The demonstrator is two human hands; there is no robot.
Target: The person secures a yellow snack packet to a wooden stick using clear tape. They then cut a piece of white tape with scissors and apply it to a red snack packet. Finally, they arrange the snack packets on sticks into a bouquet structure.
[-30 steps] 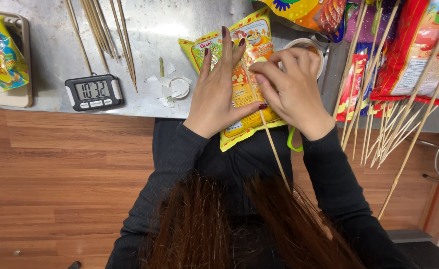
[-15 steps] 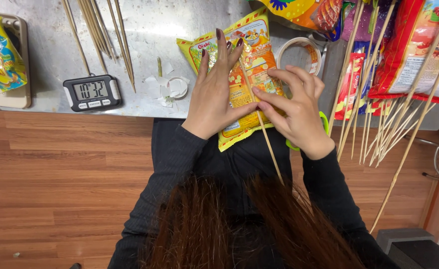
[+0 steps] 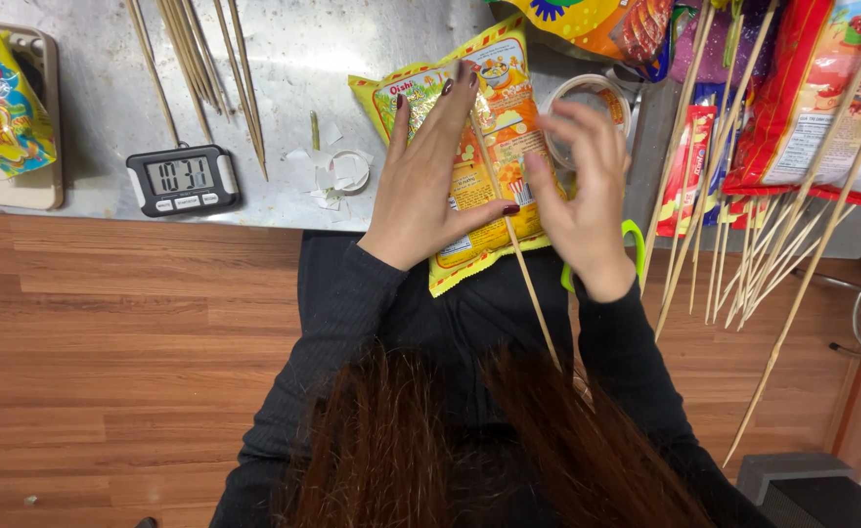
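Yellow snack bag (image 3: 479,147) lies flat at the steel counter (image 3: 284,59) edge, frame centre, under both hands.
Left hand (image 3: 430,176) spread flat, pressing on the bag; thumb pins a bamboo skewer (image 3: 523,269) lying along it. Right hand (image 3: 582,196) open, fingers loosely spread, over the bag's right edge, gripping nothing I can see. Bag: glossy, orange panel, red trim, popcorn picture. Blue-yellow packet (image 3: 5,108) on a tray upper left; red packs (image 3: 821,98) upper right; grey timer (image 3: 182,179) left.

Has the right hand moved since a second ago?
Yes. The right hand has lifted off the yellow snack bag, fingers spread, shifting toward the tape roll.
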